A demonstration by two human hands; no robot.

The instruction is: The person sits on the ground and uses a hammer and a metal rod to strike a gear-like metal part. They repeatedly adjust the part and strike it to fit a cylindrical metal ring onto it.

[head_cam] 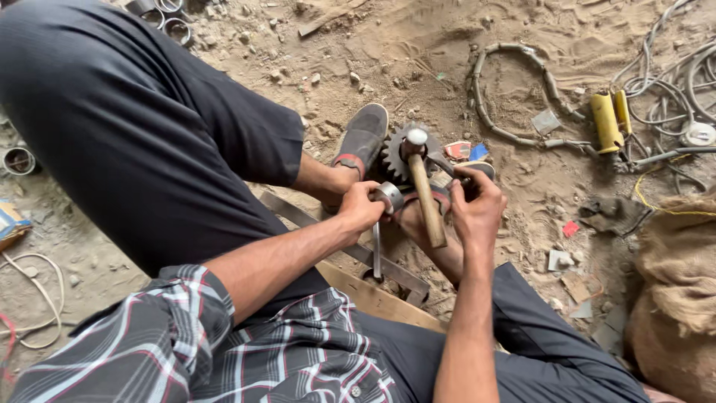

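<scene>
Sandy, littered ground (418,45) serves as the work surface; the person sits low on it with knees spread.

- Left hand (361,211): closed around a short metal ring (389,197), held just left of the hammer.
- Right hand (477,209): clenched on a dark part near a round metal piece (479,169); exactly what the fingers grip cannot be told.
- Hammer (426,195): wooden handle lying between the two hands, its shiny steel head uppermost, resting against the gear.
- Gear (394,153): toothed, dark steel, standing on the ground directly behind the hammer head, just beside the shoe.
- Shoe (364,136): grey, worn, toe pointing away, touching the gear's left side.
- Flat metal bar (350,246): lies slantwise under the hands; a wooden plank (377,300) lies nearer the body.
- Segmented hose (514,97): curled in a loop, well apart to the upper right.
- Yellow cylinders (608,119): two, side by side, beside tangled grey cables (671,82).
- Burlap sack (675,291): at the right edge.
- Metal rings (168,19): several at the top left; one more (18,160) at the left edge.
</scene>
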